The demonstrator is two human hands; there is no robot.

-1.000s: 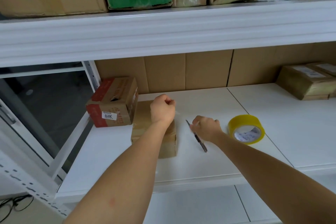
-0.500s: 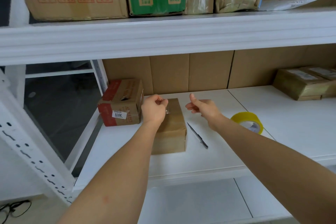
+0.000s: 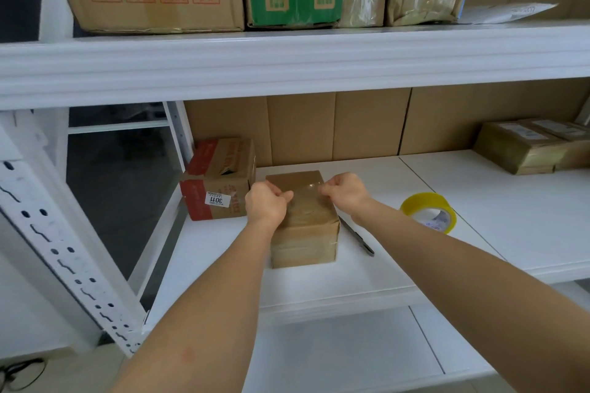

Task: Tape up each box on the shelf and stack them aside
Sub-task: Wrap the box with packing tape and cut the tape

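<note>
Shelf upright [image 3: 54, 252]: white perforated post slanting along the far left, with a dark opening behind it.
Red-printed box [image 3: 220, 179]: stands at the left end of the middle shelf [image 3: 351, 281], close to the rear post, with a white "3011" label facing out. Its right side is just beside the small brown box, a narrow gap between them.
Left hand [image 3: 266, 202]: fingers curled, pinching the left end of a clear tape strip [image 3: 306, 191] above the small box's top; the wrist crosses the box's left edge.
Small brown box [image 3: 303, 233]: sits in the middle of the left shelf panel, set back from the front lip, long side running front to back. White shelf shows in front of it and behind it up to the cardboard backing.
Tape strip: stretched across the box top between both hands; whether it touches the cardboard cannot be told.
Right hand [image 3: 346, 193]: fingers curled, pinching the strip's right end over the box's right edge.
Knife [image 3: 359, 238]: lies flat on the shelf just right of the box, slanting toward the front, partly under the right forearm.
Yellow tape roll [image 3: 429, 212]: rests tilted near the seam between the two shelf panels, apart from the knife.
Right panel: open white surface to the taped parcels [image 3: 530, 147] at the far right rear.
Upper shelf [image 3: 287, 57]: thick white front edge overhangs the work area, loaded with cartons.
</note>
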